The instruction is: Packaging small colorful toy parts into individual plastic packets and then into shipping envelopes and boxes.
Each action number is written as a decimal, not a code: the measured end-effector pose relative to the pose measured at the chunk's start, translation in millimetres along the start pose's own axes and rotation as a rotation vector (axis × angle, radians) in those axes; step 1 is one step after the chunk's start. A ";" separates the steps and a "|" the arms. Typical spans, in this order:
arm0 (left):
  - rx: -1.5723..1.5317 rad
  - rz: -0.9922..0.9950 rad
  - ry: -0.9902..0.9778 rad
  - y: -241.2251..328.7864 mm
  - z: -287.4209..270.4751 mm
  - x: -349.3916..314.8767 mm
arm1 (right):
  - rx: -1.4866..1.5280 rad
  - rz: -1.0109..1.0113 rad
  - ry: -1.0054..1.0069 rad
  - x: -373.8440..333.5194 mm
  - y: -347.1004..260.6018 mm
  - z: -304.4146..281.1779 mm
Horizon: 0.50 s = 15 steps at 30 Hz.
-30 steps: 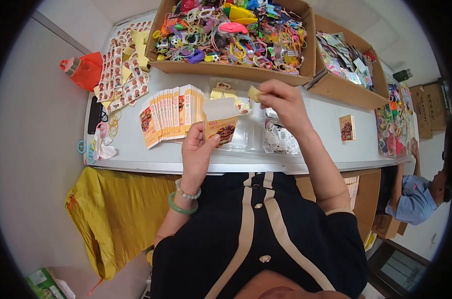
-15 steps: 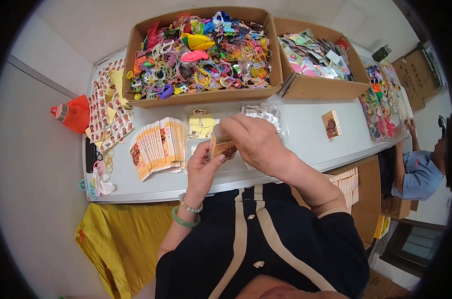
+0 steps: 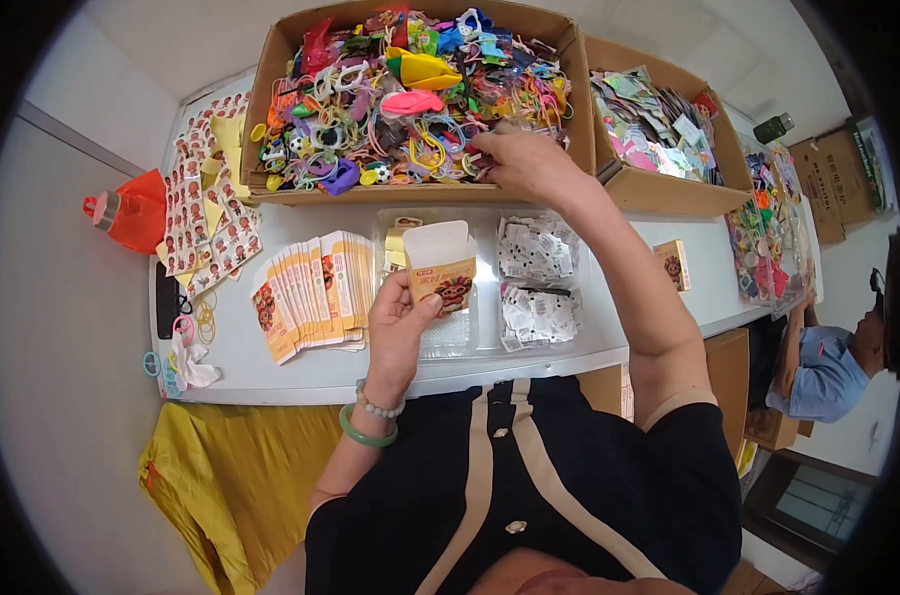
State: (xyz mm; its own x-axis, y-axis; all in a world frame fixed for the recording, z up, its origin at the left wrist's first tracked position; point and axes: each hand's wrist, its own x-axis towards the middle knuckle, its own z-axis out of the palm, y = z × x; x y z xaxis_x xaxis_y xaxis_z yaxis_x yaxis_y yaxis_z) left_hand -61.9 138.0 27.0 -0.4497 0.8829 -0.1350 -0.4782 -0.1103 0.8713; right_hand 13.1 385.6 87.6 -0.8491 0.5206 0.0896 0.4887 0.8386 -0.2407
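Observation:
My left hand (image 3: 398, 322) holds a small yellow-orange printed carton (image 3: 444, 281) upright above the table, with its white top flap raised. The thumb presses on the carton's front and the fingers lie behind it. Farther off, my right hand (image 3: 534, 164) reaches over the front edge of a large cardboard box (image 3: 420, 190) heaped with colourful small toys (image 3: 370, 114). Its fingers are bent down among the toys near the box's right front. The fingertips are partly hidden, so what they pinch cannot be made out.
A row of flat cartons (image 3: 311, 297) lies left of my left hand. A clear plastic tray (image 3: 487, 342) holds small white packets (image 3: 539, 248). One finished-looking carton (image 3: 672, 266) stands right; a second cardboard box (image 3: 668, 188) holds flat packets. A person (image 3: 822, 362) sits far right.
My right hand has left the carton and moved up and away into the toy box. My left hand still holds the carton, now with its flap in plain view.

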 end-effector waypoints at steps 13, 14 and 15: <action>-0.072 -0.044 -0.017 -6.7 -9.5 4.2 | 0.553 0.284 -0.067 2.7 25.7 -15.0; -0.072 -0.043 -0.023 -7.1 -9.0 4.6 | 0.381 0.222 0.028 3.4 24.1 -14.0; -0.071 -0.050 -0.020 -7.6 -8.7 4.3 | 0.208 0.159 0.120 4.6 21.9 -12.4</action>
State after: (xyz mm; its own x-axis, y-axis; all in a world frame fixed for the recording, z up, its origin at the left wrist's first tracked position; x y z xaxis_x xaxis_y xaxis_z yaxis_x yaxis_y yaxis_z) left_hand -66.7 138.7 15.7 -0.4090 0.8971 -0.1671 -0.5524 -0.0976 0.8279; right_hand 22.5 408.4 94.8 -0.7293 0.6684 0.1458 0.5513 0.7004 -0.4533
